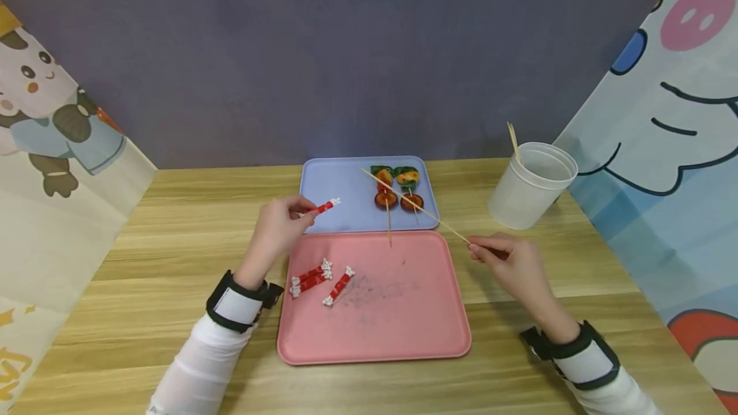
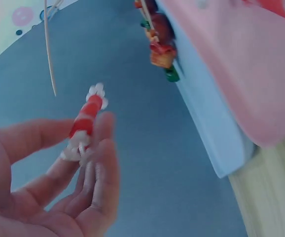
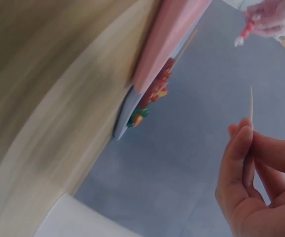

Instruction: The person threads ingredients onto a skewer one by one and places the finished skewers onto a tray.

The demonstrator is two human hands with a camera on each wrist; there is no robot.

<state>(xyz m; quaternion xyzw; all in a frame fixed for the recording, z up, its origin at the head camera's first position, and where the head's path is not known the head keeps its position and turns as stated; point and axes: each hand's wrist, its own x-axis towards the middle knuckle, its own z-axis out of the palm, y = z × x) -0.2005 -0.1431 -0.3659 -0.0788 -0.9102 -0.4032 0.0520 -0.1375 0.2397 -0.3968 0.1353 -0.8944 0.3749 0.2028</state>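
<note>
My left hand (image 1: 282,223) pinches a small red stick with knobbly white ends (image 2: 87,118) between thumb and fingers, above the left part of the blue tray (image 1: 346,218). Between thumb and fingertips, my right hand (image 1: 510,261) holds the end of a thin wooden skewer (image 1: 429,213), which slants up and leftward. In the head view the skewer overlaps two loaded skewers on the blue tray, each with a brown round piece (image 1: 385,200) and green, orange or red pieces (image 1: 408,176). Several more red-and-white sticks (image 1: 340,285) lie on the left of the pink tray (image 1: 403,338).
A white bucket (image 1: 510,200) stands at the back right with a few wooden skewers (image 1: 514,139) leaning in it. Behind the wooden table (image 1: 196,229) rises a grey wall (image 1: 369,56). Side panels with cartoon animals flank it.
</note>
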